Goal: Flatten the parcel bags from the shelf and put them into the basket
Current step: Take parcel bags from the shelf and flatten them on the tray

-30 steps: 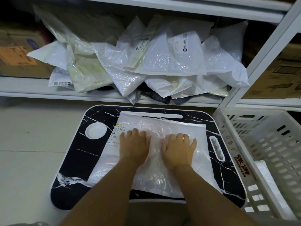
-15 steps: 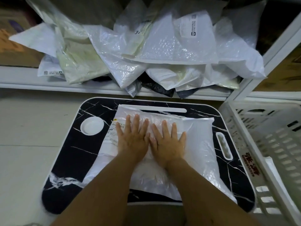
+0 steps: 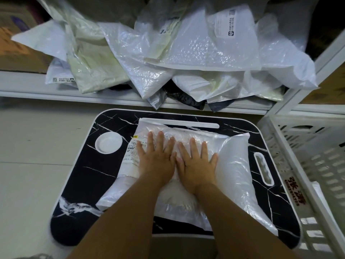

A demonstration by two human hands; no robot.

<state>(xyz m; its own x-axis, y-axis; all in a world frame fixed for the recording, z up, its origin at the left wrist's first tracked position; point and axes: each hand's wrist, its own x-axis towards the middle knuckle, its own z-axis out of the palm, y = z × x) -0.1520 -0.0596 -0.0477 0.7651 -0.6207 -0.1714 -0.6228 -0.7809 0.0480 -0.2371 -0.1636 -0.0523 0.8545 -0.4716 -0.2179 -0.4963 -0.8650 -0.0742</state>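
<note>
White slatted basket point(image 3: 306, 176) (one pale bag inside) stands just right of the marbled tray point(image 3: 78, 176). Left hand point(image 3: 156, 159) and right hand point(image 3: 196, 163), fingers spread, press the parcel bag point(image 3: 235, 174) flat there; shelf bags point(image 3: 186, 53) overhang their ledge.

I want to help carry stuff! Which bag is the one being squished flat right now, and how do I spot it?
Find the black marble-look tray table below the shelf. One clear, crinkly parcel bag lies on it, with the left hand and right hand pressing on it, fingers spread. Unlike the heap of bags on the shelf, it lies alone and has a printed label by the left hand.
</note>
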